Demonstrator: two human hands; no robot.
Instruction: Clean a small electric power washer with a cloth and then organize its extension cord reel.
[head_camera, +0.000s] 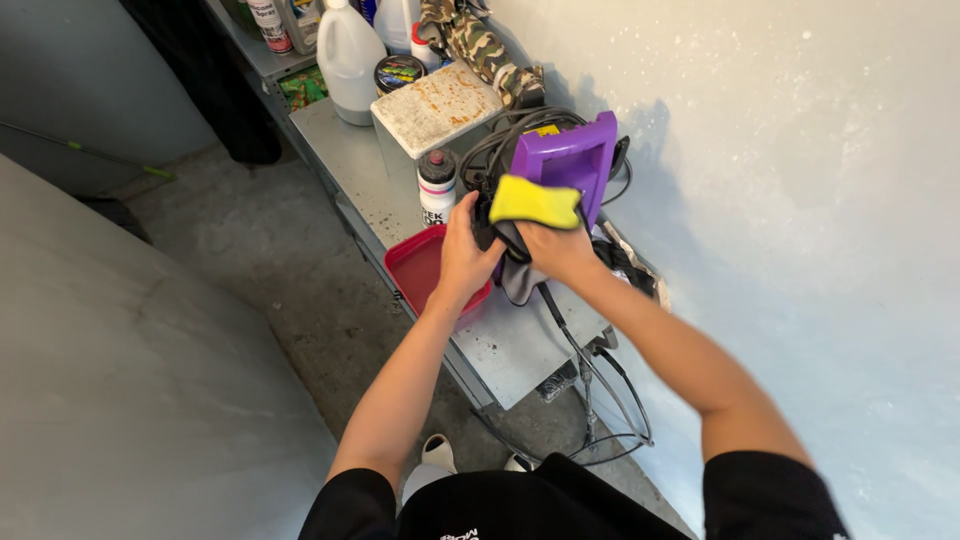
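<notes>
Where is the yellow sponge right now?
Head view, centre: the yellow sponge is in the right hand, just in front of the purple machine.

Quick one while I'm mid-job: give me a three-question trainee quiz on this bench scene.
1. True or false: the right hand holds the bright yellow foam pad.
2. What lies under the left hand? A) shallow red plastic tray B) blue bucket C) wooden box
3. Fill in: the purple plastic machine stands on the grey metal bench, against the ___ wall.

Key: 1 true; 2 A; 3 white.
</notes>
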